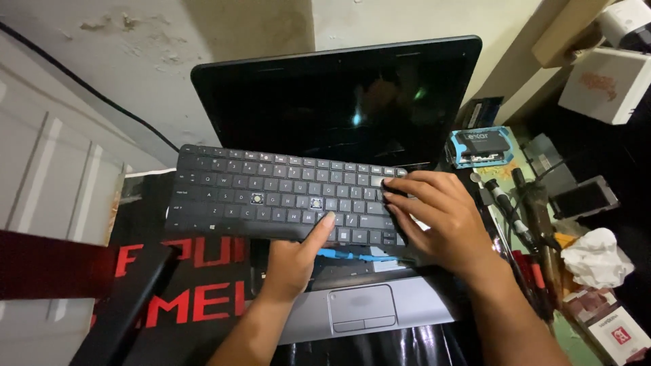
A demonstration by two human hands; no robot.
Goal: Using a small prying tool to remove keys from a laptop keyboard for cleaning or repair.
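A black laptop keyboard (271,196) is lifted off the silver laptop base (407,305) and tilted, with two keycaps absent. My left hand (291,261) holds its front edge from below, thumb on the bottom key row. My right hand (434,217) grips the keyboard's right end, fingers spread over the keys. A blue ribbon cable (352,256) shows under the keyboard. The dark laptop screen (339,102) stands open behind.
Right of the laptop lie screwdrivers and tools (522,217), a blue-edged packet (480,146), a small black device (583,196), crumpled tissue (597,256) and small boxes (614,329). A black mat with red lettering (196,285) lies underneath; a dark bar (122,305) crosses lower left.
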